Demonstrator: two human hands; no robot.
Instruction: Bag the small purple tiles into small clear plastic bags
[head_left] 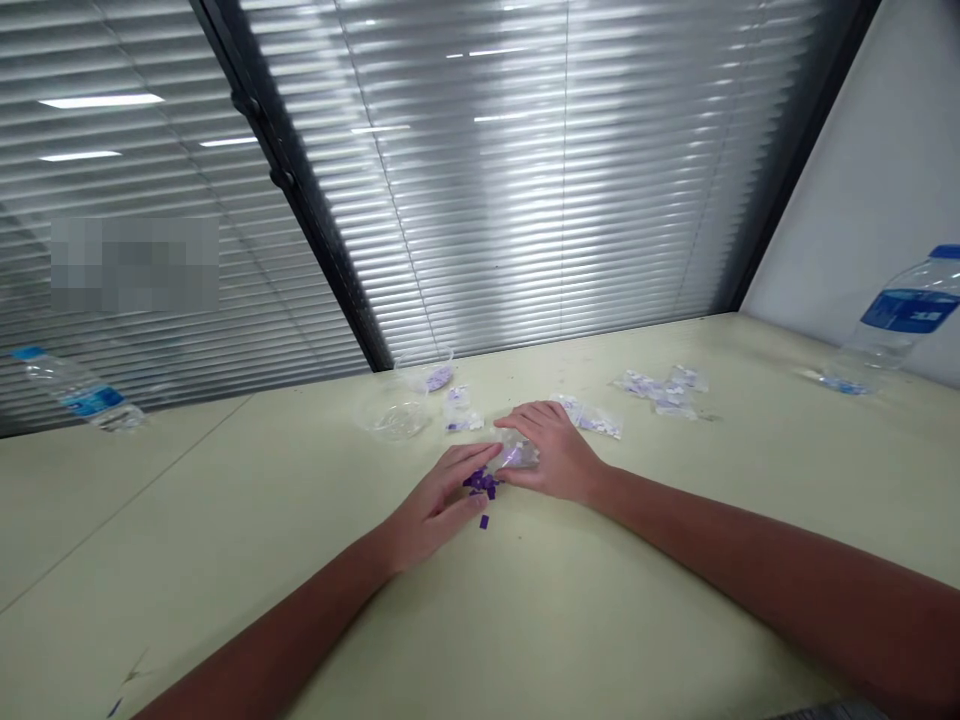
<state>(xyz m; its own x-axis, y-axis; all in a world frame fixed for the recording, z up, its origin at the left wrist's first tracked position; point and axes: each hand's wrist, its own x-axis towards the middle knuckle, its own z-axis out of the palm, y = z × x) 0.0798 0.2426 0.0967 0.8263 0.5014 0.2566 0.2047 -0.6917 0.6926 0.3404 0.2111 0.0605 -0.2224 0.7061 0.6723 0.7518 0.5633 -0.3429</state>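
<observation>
On the pale table lies a small pile of dark purple square pieces (481, 482), with one loose square (484, 522) just in front of it. My left hand (442, 500) rests at the left of the pile, its fingers stretched and thumb apart, holding nothing. Fingers and thumb of my right hand (553, 452) curve around a small clear plastic container (519, 450) beside the pile. Light purple bits show through it; whether it is a cup or a bag is hard to make out.
Behind my hands lie a small bag of pale pieces (462, 410), another such bag (589, 416) and several bags at the right (664, 390). A clear round lid or dish (401, 420) and a clear container (437, 376) stand at the back. Water bottles stand left (90, 398) and right (900, 315).
</observation>
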